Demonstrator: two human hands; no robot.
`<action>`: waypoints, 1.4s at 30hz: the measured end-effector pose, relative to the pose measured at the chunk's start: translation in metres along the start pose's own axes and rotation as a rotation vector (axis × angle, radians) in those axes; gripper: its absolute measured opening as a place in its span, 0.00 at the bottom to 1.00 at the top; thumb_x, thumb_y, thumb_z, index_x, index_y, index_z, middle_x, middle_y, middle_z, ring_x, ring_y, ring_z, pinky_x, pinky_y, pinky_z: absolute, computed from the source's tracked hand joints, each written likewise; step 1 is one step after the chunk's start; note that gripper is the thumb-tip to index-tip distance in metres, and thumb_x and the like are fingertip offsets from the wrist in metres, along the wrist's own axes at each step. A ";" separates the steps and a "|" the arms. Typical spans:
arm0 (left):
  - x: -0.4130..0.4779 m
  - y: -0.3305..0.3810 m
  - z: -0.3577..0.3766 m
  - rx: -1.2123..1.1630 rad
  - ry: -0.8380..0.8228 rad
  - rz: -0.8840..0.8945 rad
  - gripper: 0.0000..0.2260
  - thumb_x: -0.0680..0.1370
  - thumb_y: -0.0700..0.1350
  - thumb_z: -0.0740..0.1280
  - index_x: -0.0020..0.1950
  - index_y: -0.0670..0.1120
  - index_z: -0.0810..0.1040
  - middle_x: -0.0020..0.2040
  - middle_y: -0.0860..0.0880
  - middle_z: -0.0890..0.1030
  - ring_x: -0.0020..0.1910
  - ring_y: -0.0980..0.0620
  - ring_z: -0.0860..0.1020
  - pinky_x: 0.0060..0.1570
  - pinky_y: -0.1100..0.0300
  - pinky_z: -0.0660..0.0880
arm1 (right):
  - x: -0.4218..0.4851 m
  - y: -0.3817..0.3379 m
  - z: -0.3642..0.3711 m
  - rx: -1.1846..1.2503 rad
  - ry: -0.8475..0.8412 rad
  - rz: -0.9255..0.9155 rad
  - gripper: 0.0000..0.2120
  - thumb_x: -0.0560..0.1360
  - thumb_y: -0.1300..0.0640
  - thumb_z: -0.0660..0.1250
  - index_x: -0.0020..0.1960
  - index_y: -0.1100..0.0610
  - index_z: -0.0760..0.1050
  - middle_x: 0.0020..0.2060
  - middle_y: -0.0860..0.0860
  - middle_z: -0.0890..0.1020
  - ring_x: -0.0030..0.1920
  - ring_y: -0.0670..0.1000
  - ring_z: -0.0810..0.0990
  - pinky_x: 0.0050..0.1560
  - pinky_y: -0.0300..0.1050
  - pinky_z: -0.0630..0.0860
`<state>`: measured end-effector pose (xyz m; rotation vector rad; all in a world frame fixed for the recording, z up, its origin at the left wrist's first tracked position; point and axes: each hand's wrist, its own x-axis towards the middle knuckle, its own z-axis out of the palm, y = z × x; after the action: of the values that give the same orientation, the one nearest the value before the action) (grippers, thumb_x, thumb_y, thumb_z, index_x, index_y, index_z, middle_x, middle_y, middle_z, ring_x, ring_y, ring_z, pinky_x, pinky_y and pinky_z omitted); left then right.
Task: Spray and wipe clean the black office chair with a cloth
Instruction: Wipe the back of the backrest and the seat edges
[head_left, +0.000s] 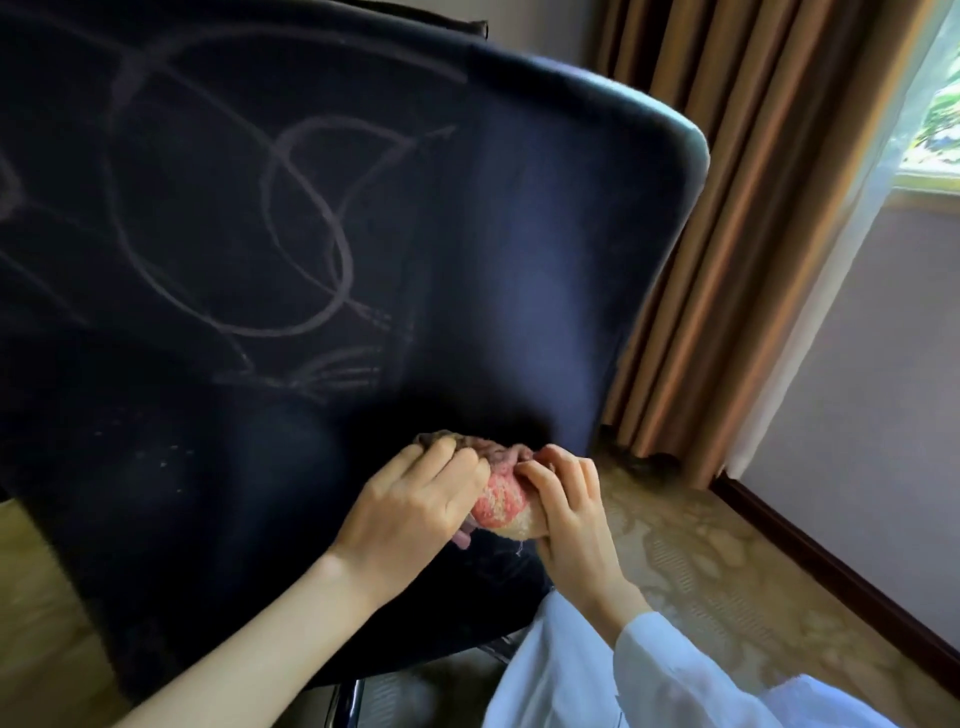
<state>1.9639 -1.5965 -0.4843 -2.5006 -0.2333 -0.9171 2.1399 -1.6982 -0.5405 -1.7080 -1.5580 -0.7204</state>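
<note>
The black office chair (467, 234) fills the left and middle of the head view, its back turned toward me and covered with pale looping scribble marks. Low against the chair back, both hands hold a bunched cloth (498, 496) in pink, cream and brownish tones. My left hand (410, 512) grips the cloth's left side with curled fingers. My right hand (569, 519) pinches its right side, thumb and fingers bent over it. No spray bottle is in view.
Tan curtains (727, 208) hang behind the chair on the right, with a sheer white curtain (857, 218) and a window beside them. Patterned carpet (727, 571) runs to a dark baseboard (831, 571). The chair's metal base (345, 699) shows at the bottom.
</note>
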 end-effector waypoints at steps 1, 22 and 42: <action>-0.002 -0.001 0.000 -0.001 0.016 0.007 0.27 0.58 0.53 0.81 0.53 0.44 0.80 0.46 0.50 0.80 0.50 0.48 0.79 0.53 0.57 0.71 | 0.000 -0.001 0.001 0.007 0.008 0.013 0.24 0.67 0.67 0.67 0.62 0.57 0.69 0.61 0.56 0.68 0.56 0.58 0.69 0.60 0.44 0.66; 0.058 -0.130 -0.193 0.294 0.578 -0.195 0.10 0.78 0.36 0.64 0.58 0.42 0.80 0.55 0.46 0.81 0.55 0.47 0.72 0.48 0.57 0.71 | 0.215 -0.144 -0.119 0.059 0.555 -0.311 0.18 0.68 0.70 0.65 0.56 0.63 0.80 0.53 0.65 0.76 0.50 0.62 0.72 0.56 0.39 0.63; -0.064 -0.088 -0.056 0.030 0.327 -0.291 0.16 0.70 0.45 0.77 0.55 0.40 0.82 0.52 0.46 0.82 0.55 0.47 0.75 0.54 0.56 0.76 | 0.091 -0.108 0.015 -0.003 0.276 -0.369 0.22 0.67 0.72 0.64 0.59 0.61 0.75 0.57 0.57 0.71 0.52 0.60 0.70 0.56 0.49 0.67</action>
<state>1.8563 -1.5460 -0.4562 -2.2806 -0.5059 -1.4092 2.0432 -1.6287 -0.4629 -1.2677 -1.6863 -1.0933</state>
